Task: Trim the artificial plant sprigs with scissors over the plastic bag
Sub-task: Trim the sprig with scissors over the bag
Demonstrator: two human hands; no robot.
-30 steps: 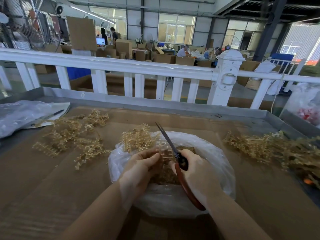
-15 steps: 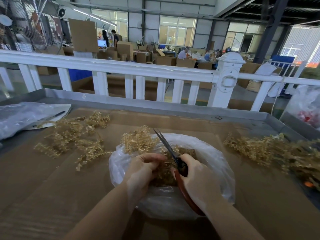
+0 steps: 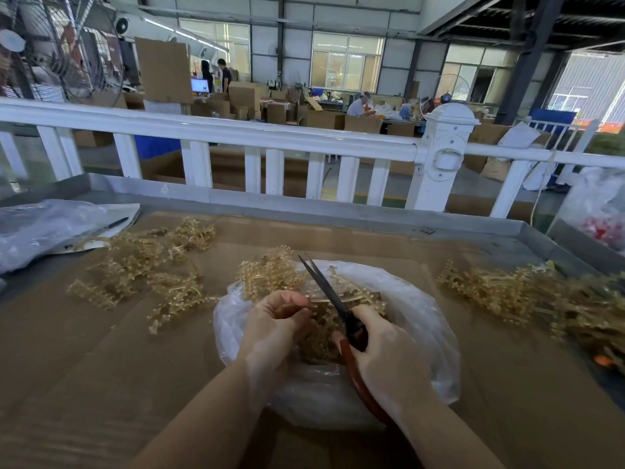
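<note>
A clear plastic bag (image 3: 419, 319) lies open on the cardboard-covered table, with tan cuttings inside it. My left hand (image 3: 274, 328) pinches a tan artificial sprig (image 3: 270, 275) over the bag's left rim. My right hand (image 3: 385, 360) grips red-handled scissors (image 3: 329, 292) whose dark blades point up and away, slightly parted around a thin stem of the sprig. Part of the sprig is hidden behind my left fingers.
Loose tan sprigs (image 3: 142, 265) lie in a pile at the left, and a larger heap (image 3: 527, 296) lies at the right. A crumpled plastic sheet (image 3: 44, 228) covers the far left corner. A metal rim (image 3: 304, 208) and a white fence (image 3: 236, 133) bound the table's far side.
The sprig in my left hand has shifted up and left over the bag's rim. The scissors stay in my right hand, and their blades have parted slightly.
</note>
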